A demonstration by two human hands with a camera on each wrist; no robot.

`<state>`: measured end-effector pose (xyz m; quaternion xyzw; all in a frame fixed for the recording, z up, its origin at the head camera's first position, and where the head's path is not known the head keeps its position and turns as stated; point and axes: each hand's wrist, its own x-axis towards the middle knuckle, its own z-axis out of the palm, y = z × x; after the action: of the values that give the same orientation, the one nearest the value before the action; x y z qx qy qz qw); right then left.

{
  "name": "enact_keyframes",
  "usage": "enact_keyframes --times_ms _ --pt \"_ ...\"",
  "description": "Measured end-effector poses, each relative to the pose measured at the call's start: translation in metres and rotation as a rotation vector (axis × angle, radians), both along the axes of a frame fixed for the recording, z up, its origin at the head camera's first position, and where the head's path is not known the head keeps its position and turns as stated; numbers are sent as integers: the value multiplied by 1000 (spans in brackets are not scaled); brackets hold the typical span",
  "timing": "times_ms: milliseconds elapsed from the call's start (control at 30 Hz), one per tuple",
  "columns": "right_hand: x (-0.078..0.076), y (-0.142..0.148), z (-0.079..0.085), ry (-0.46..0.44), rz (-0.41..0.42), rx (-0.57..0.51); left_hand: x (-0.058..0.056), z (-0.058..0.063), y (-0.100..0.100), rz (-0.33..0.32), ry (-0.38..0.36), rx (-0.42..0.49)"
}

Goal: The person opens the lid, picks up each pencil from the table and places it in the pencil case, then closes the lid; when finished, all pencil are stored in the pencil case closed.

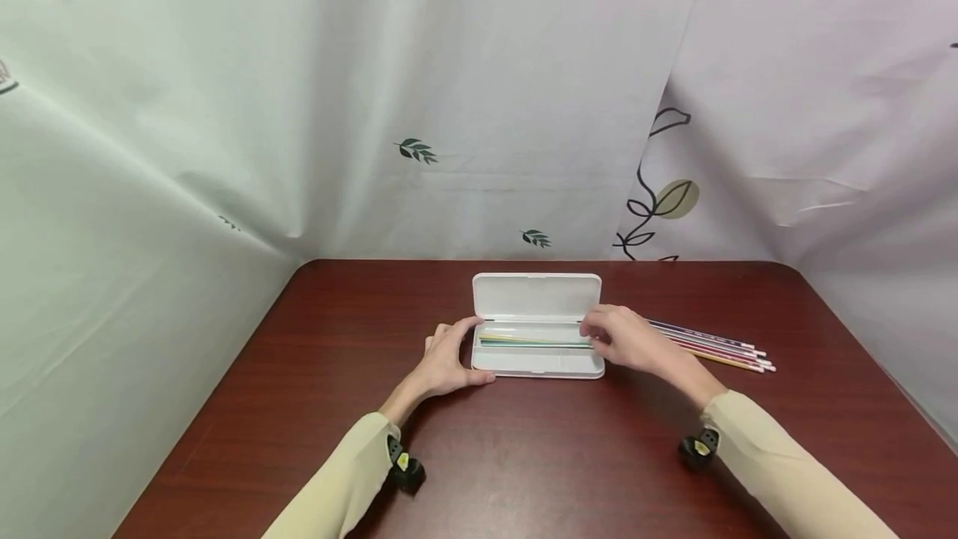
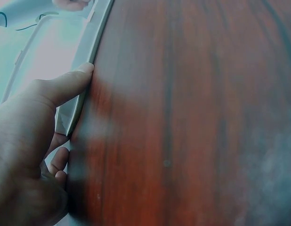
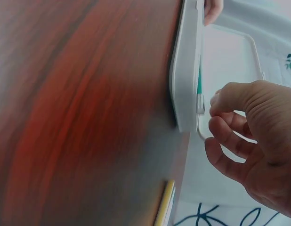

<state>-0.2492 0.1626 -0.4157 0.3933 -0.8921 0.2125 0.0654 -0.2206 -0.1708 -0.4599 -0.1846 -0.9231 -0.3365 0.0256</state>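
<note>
A white pencil case lies on the table with its lid raised at the back. Inside it, a few pencils, yellow and green among them, lie lengthwise. My left hand holds the case's left end, thumb on the front edge and fingers around the back corner. Over the right end hovers my right hand, fingers loosely bent and nothing visible between them. In the right wrist view a green pencil shows its end just beside my right thumb.
Several more pencils with white ends lie fanned out on the table, right of the case and partly behind my right hand. The dark red-brown table meets white patterned cloth at its back and sides.
</note>
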Motion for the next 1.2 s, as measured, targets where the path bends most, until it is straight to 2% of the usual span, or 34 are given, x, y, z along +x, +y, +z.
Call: enact_keyframes --times_ms 233,433,600,733,900,1000,1200 --pt "5 14 -1 11 -17 -6 -1 -2 0 -4 9 -11" --pt "3 10 -7 -6 15 -9 0 -4 -1 -10 1 -6" --pt "1 7 -11 40 40 -45 0 -3 0 -12 9 -3" --pt "1 14 -10 69 26 -80 -1 -2 1 -13 17 -4" --pt "5 48 -10 159 -13 -114 -3 -3 3 -21 14 -6" --pt "12 79 -11 206 -84 -97 -4 -3 2 -21 13 -16" --pt "36 140 -17 174 -258 4 -4 -4 -1 -12 18 -20"
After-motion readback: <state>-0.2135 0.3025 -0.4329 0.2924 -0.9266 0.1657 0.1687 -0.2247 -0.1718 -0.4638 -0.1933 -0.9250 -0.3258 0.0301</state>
